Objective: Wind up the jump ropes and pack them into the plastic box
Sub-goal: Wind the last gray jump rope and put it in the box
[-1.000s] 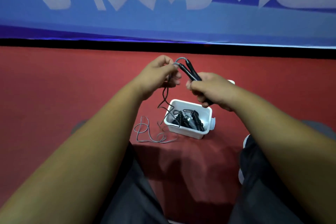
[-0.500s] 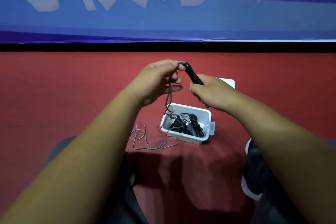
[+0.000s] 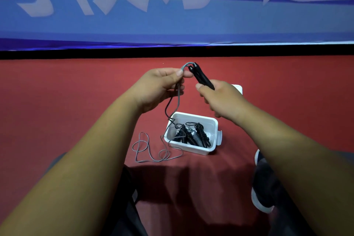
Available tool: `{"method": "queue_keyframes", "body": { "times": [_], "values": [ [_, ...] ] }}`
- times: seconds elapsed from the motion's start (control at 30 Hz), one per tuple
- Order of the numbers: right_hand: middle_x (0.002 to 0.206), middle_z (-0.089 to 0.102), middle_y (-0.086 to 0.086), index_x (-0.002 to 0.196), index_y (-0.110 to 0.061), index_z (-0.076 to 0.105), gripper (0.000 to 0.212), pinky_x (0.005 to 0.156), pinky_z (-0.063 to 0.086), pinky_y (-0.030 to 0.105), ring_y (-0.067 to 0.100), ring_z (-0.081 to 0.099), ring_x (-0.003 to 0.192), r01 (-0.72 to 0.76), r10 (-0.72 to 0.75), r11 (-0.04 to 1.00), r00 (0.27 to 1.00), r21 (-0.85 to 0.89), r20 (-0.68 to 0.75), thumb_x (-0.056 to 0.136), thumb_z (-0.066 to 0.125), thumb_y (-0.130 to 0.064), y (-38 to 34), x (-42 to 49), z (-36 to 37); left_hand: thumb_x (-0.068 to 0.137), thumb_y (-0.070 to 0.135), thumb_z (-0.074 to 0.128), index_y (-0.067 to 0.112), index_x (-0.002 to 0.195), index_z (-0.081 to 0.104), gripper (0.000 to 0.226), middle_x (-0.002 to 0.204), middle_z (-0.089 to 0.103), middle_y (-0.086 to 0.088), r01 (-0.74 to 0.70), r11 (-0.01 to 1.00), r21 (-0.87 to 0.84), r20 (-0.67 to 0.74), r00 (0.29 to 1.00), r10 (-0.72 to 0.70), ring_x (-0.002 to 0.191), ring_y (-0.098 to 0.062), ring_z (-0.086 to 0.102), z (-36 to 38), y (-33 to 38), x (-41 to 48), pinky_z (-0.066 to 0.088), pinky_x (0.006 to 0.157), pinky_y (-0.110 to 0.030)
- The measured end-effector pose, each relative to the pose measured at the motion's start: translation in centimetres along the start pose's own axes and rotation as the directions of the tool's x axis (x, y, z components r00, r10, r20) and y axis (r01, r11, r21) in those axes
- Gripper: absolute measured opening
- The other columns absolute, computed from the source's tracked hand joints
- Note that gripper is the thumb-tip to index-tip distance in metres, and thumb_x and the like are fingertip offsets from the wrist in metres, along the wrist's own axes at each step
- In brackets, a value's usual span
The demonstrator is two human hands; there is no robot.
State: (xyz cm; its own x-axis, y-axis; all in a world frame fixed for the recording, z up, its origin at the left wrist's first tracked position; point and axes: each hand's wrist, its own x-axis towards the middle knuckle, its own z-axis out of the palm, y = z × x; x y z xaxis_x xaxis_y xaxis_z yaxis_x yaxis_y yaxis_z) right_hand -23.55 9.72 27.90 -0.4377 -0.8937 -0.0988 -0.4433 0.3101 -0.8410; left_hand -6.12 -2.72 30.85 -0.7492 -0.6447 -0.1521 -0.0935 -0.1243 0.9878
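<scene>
Head view: both hands are raised at twelve o'clock from the plastic box (image 3: 193, 149), well above the red floor (image 3: 76, 101). The right hand (image 3: 220, 99) is curled firmly round two black handles (image 3: 201, 75) held side by side, their tips pointing toward eleven o'clock. The left hand (image 3: 159, 86) pinches the grey cord (image 3: 179, 101) between thumb and forefinger just where it leaves those tips. From the pinch the cord hangs down past the box's ten o'clock corner (whether it touches the rim I cannot tell) and lies in slack loops on the floor at eight o'clock from the box. Inside the box lie wound ropes (image 3: 191, 136), dark coils round their handles.

The cord looks thin, light and limp, with kinks that suggest some spring, so it probably will not keep a shape by itself. Each turn likely needs tension and a thumb pinning it. The handles are the stiff part — the sensible place to grip and the core to wrap around. The box seems light, so the trailing cord could snag its rim and drag it.
</scene>
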Motion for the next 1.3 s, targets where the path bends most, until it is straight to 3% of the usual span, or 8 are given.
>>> {"method": "queue_keyframes", "body": {
  "times": [0.17, 0.4, 0.53, 0.63, 0.73, 0.9, 1.03, 1.3],
  "values": [
    [0.071, 0.055, 0.000, 0.088, -0.012, 0.063, 0.047, 0.050, 0.045, 0.033, 0.019, 0.051, 0.058, -0.048, 0.046, 0.998, 0.998, 0.038, 0.044, 0.096, 0.056, -0.059, 0.0, -0.5, 0.0, 0.106, 0.015, 0.059, 0.006, 0.122, 0.073, 0.024, 0.091, 0.064, -0.005, 0.004, 0.989, 0.151, 0.055, 0.998, -0.012, 0.086, -0.019, 0.063, -0.6, -0.1, -0.3, 0.058, 0.096, -0.038],
    [0.076, 0.053, -0.001, 0.103, -0.019, 0.071, 0.075, 0.049, 0.033, 0.024, 0.013, 0.039, 0.053, -0.189, 0.104, 0.890, 0.970, 0.414, 0.218, 0.085, 0.054, -0.089, -0.6, -0.8, -0.2, 0.100, 0.004, 0.061, 0.008, 0.105, 0.068, 0.009, 0.089, 0.071, -0.006, 0.003, 0.992, -0.126, 0.036, 0.999, 0.001, 0.090, -0.024, 0.077, 0.6, 0.5, -0.6, 0.064, 0.080, -0.032],
    [0.089, 0.056, 0.005, 0.107, -0.018, 0.070, 0.059, 0.049, 0.031, 0.027, 0.014, 0.043, 0.058, -0.105, -0.047, 0.812, 0.969, 0.575, 0.243, 0.085, 0.068, -0.073, -0.5, -0.6, 0.0, 0.101, 0.010, 0.062, 0.007, 0.102, 0.067, 0.006, 0.094, 0.076, -0.009, -0.016, 0.980, -0.200, -0.006, 1.000, 0.015, 0.093, -0.021, 0.077, 0.7, 1.0, -0.4, 0.063, 0.079, -0.029],
    [0.087, 0.058, 0.002, 0.106, -0.021, 0.069, 0.039, 0.051, 0.038, 0.032, 0.018, 0.051, 0.071, -0.011, -0.133, 0.850, 0.963, 0.527, 0.234, 0.083, 0.077, -0.052, -0.2, -0.6, 0.5, 0.099, 0.020, 0.068, 0.012, 0.102, 0.070, 0.009, 0.093, 0.075, -0.001, -0.025, 0.996, -0.081, -0.073, 0.997, 0.019, 0.077, -0.009, 0.072, 0.3, 1.3, -0.1, 0.052, 0.071, -0.026],
    [0.087, 0.060, 0.000, 0.113, -0.024, 0.067, 0.047, 0.054, 0.047, 0.038, 0.016, 0.059, 0.078, 0.023, -0.128, 0.901, 0.968, 0.433, 0.214, 0.078, 0.086, -0.049, -0.2, -0.9, 1.1, 0.097, 0.024, 0.072, 0.012, 0.102, 0.073, 0.013, 0.095, 0.072, 0.001, -0.033, 0.999, -0.016, -0.093, 0.995, 0.031, 0.067, -0.005, 0.059, 0.5, 1.3, 0.3, 0.040, 0.065, -0.027],
    [0.083, 0.060, -0.005, 0.107, -0.021, 0.064, 0.034, 0.056, 0.052, 0.037, 0.012, 0.058, 0.069, 0.065, -0.105, 0.946, 0.988, 0.317, 0.109, 0.084, 0.087, -0.035, -0.5, -0.7, 2.0, 0.099, 0.020, 0.069, 0.010, 0.099, 0.073, 0.011, 0.083, 0.072, 0.004, -0.007, 0.994, -0.108, -0.090, 0.996, -0.003, 0.070, -0.004, 0.058, 1.4, 1.9, 0.2, 0.049, 0.064, -0.019],
    [0.083, 0.067, 0.003, 0.100, -0.018, 0.065, 0.010, 0.064, 0.060, 0.045, 0.017, 0.063, 0.067, 0.049, -0.076, 0.965, 0.993, 0.259, 0.095, 0.090, 0.063, -0.016, -1.1, -0.5, 2.7, 0.097, 0.017, 0.071, 0.008, 0.101, 0.076, 0.011, 0.088, 0.074, 0.000, 0.034, 0.974, -0.224, -0.075, 0.996, -0.052, 0.076, -0.005, 0.067, 0.9, 1.7, 0.1, 0.060, 0.075, -0.020],
    [0.064, 0.060, 0.004, 0.107, -0.018, 0.065, 0.015, 0.053, 0.042, 0.034, 0.020, 0.051, 0.059, -0.050, -0.001, 0.957, 0.984, 0.284, 0.178, 0.095, 0.055, -0.017, -1.7, -0.4, 3.6, 0.095, 0.008, 0.072, 0.003, 0.102, 0.071, 0.009, 0.081, 0.071, -0.008, 0.023, 0.983, -0.182, -0.133, 0.990, -0.048, 0.076, -0.014, 0.069, -0.3, 1.6, -0.4, 0.060, 0.078, -0.025]
  ]
}}
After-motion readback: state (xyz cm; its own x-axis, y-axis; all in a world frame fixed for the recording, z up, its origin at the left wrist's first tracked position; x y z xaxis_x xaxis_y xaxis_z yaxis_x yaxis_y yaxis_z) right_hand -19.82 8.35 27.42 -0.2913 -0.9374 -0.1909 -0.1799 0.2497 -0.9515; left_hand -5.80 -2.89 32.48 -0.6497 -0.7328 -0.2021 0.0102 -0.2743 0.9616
